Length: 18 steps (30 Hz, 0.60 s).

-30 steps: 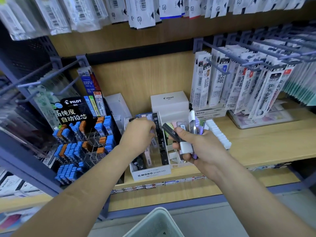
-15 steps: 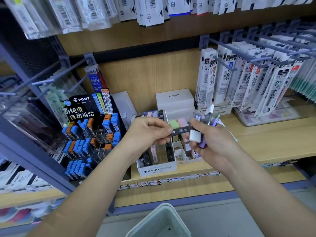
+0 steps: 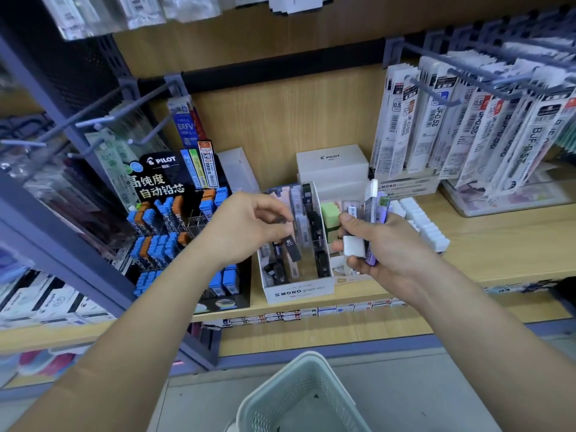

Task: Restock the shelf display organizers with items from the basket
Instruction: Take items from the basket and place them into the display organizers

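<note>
Black slim lead case (image 3: 293, 248) now pinched by left hand (image 3: 249, 229), off right hand's (image 3: 386, 251) gripped purple-white case bundle (image 3: 372, 207); white cardboard organizer (image 3: 299, 290) under fingertips (image 3: 288, 226), slot next

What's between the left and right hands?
Head view: the MONO organizer, its slots holding slim cases, and a green block beside its right wall. The left hand pinches a black case over it; the right hand grips a bundle of cases.
</note>
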Each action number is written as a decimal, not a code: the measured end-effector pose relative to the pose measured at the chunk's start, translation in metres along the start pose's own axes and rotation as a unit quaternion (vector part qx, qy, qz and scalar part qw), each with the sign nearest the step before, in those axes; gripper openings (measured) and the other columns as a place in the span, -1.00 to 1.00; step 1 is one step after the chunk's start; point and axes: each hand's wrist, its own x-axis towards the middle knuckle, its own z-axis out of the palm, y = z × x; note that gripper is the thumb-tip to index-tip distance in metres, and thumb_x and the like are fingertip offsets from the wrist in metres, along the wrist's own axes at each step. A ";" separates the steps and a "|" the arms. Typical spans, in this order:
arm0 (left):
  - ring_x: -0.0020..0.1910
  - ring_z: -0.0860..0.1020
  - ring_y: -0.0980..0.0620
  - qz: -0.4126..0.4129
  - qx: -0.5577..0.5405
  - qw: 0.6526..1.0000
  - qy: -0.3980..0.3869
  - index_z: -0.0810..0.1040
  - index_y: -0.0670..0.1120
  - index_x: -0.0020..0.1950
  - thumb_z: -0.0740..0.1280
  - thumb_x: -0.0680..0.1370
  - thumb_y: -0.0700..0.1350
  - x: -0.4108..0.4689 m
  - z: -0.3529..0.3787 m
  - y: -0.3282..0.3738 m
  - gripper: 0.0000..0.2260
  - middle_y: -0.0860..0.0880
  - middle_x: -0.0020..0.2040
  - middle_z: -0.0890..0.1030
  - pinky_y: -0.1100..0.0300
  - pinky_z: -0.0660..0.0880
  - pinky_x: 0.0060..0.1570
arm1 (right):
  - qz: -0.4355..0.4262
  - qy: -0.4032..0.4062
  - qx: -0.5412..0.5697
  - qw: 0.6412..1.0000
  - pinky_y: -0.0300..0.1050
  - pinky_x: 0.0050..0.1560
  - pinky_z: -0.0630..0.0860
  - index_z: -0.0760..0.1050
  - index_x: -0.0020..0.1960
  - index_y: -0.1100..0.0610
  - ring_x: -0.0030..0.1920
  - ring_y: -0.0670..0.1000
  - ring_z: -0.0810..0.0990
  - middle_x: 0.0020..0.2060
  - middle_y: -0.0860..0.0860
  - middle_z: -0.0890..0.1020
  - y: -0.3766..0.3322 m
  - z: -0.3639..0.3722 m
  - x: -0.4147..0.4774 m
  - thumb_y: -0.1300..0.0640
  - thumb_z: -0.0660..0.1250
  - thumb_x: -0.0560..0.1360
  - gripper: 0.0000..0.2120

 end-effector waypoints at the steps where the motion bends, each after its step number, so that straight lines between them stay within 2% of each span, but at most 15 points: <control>1: -0.32 0.58 0.13 0.002 0.040 0.999 0.012 0.67 -0.03 -0.15 0.52 0.41 -0.17 0.000 0.000 -0.006 -0.92 -0.05 -0.28 0.65 0.20 0.56 -0.10 | 0.003 0.001 -0.004 1.000 -0.23 -0.51 0.47 0.51 0.07 0.21 -0.34 -0.04 0.67 -0.28 0.06 0.59 0.001 -0.001 0.000 0.15 0.37 0.54 -0.83; 4: -0.30 0.55 0.24 -0.003 0.120 0.993 0.008 0.66 0.03 -0.19 0.53 0.40 -0.13 -0.002 0.003 -0.020 -0.91 0.07 -0.27 0.64 0.28 0.52 -0.13 | 0.007 -0.004 -0.018 1.000 -0.23 -0.50 0.47 0.52 0.04 0.20 -0.32 -0.03 0.67 -0.34 0.03 0.62 0.003 0.000 0.001 0.15 0.38 0.54 -0.85; 7: -0.15 0.60 0.20 -0.005 0.165 0.986 -0.013 0.70 0.01 -0.05 0.45 0.48 -0.15 -0.004 0.005 -0.028 -0.91 0.13 -0.20 0.64 0.27 0.53 -0.02 | 0.012 -0.006 -0.018 1.000 -0.22 -0.47 0.48 0.54 0.08 0.23 -0.31 -0.03 0.67 -0.29 0.06 0.63 0.005 0.001 0.002 0.15 0.38 0.54 -0.82; 9: -0.10 0.60 0.14 0.003 0.190 0.982 -0.011 0.69 -0.03 0.02 0.41 0.51 -0.16 -0.005 0.007 -0.031 -0.87 0.10 -0.17 0.63 0.22 0.53 0.04 | 0.021 -0.002 -0.009 1.000 -0.21 -0.46 0.50 0.55 0.13 0.26 -0.32 -0.04 0.67 -0.21 0.10 0.63 0.005 0.002 0.002 0.17 0.37 0.54 -0.79; 11: -0.11 0.58 0.13 0.012 0.198 0.980 0.006 0.68 -0.03 0.01 0.44 0.49 -0.14 -0.006 0.012 -0.032 -0.89 0.05 -0.15 0.64 0.19 0.54 0.03 | 0.030 0.002 0.012 0.999 -0.22 -0.47 0.51 0.55 0.14 0.28 -0.33 -0.05 0.68 -0.17 0.12 0.61 0.004 0.002 0.003 0.21 0.35 0.55 -0.79; 15: -0.14 0.58 0.10 0.059 0.213 0.975 0.027 0.68 -0.07 -0.02 0.45 0.48 -0.10 -0.004 0.026 -0.026 -0.88 0.02 -0.17 0.65 0.21 0.52 0.00 | 0.025 0.015 0.041 0.999 -0.27 -0.53 0.45 0.56 0.06 0.23 -0.34 -0.03 0.67 -0.23 0.08 0.60 -0.002 -0.003 0.005 0.24 0.32 0.56 -0.90; 18: -0.07 0.60 0.03 0.102 0.259 0.960 0.013 0.68 -0.06 0.05 0.38 0.53 -0.09 0.001 0.040 -0.025 -0.86 0.01 -0.08 0.69 0.16 0.51 0.05 | 0.013 0.013 0.040 0.999 -0.29 -0.54 0.40 0.55 0.04 0.20 -0.35 -0.03 0.64 -0.23 0.09 0.60 -0.005 -0.007 0.006 0.25 0.31 0.57 -0.92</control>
